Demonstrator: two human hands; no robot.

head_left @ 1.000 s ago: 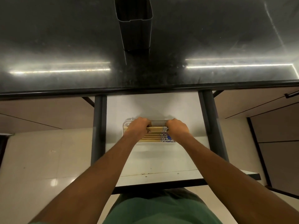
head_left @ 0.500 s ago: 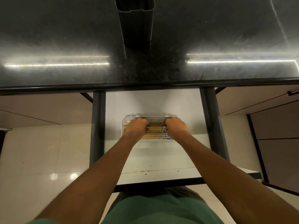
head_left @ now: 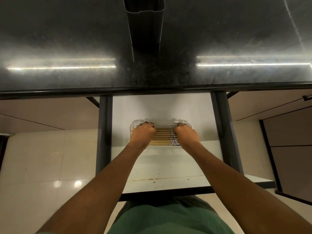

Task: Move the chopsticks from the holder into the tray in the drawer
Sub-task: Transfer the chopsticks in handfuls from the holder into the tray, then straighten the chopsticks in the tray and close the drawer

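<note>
Several wooden chopsticks [head_left: 163, 137] with blue-patterned right ends lie side by side in the white tray [head_left: 164, 123] inside the open drawer [head_left: 162, 107]. My left hand [head_left: 142, 135] covers their left ends with its fingers curled down over them, the fingertips at the tray's far rim. Over the right ends, my right hand [head_left: 185, 135] is curled in the same way. The dark rectangular holder [head_left: 145, 22] stands on the black counter straight above the drawer, and no chopsticks show in it.
The glossy black counter [head_left: 67, 39] overhangs the back of the drawer. Dark rails [head_left: 105, 132] run along both drawer sides. The drawer's white front panel [head_left: 168, 183] is close to my body. Pale floor tiles [head_left: 42, 166] lie to the left.
The chopsticks, bunched between my hands a second ago, now lie spread flat in the tray. Both hands have shifted slightly toward the tray's far rim, which has come into view.
</note>
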